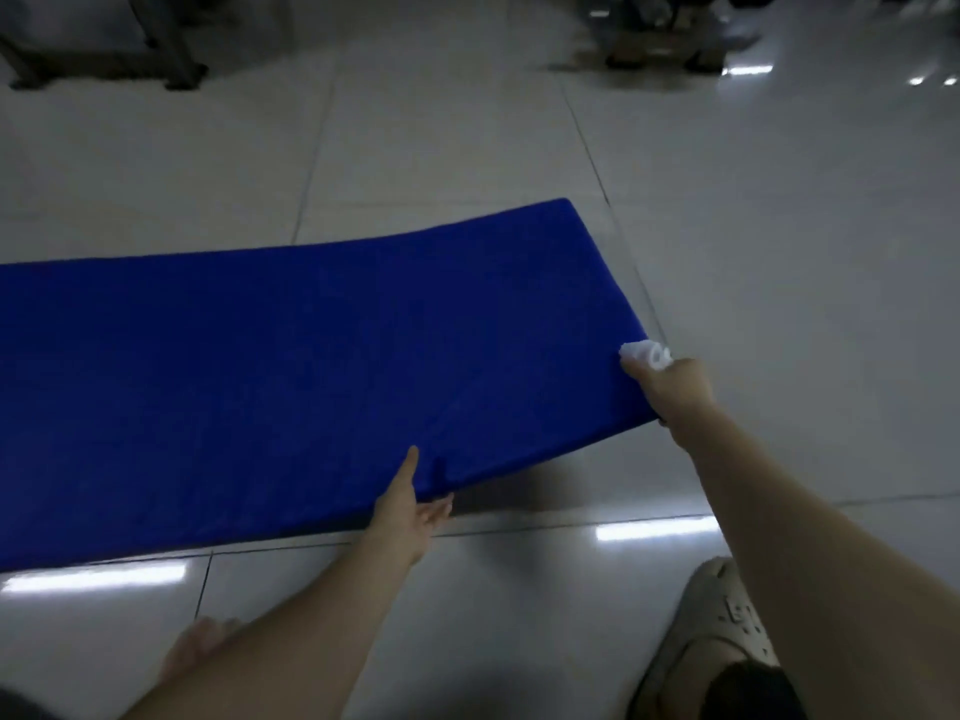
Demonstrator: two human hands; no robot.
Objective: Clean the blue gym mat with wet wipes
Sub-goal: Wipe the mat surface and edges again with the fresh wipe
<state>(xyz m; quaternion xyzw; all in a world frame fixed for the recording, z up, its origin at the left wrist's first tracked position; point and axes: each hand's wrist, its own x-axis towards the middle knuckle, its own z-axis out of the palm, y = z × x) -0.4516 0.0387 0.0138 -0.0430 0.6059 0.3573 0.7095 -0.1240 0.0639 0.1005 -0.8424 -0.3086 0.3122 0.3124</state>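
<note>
From my remote seat I see the left hand [410, 506] at lower centre of the frame, thumb laid flat on top of the blue gym mat [260, 381] and fingers tucked under its near edge, so it pinches that edge. The right hand [675, 389], right of centre, has its fingers curled round a bunched white wet wipe [647, 356] and sits against the mat's right end near its near corner; I cannot tell whether it grips the mat as well. The mat stretches from the left edge of the frame to right of centre on the pale tiled floor [779, 226], its near right part raised, with a shadow beneath. A beige shoe [727, 626] shows at lower right and a bare foot [202, 641] at lower left. Dark furniture legs [104, 49] stand at upper left, and blurred clutter [665, 39] lies at upper right.
</note>
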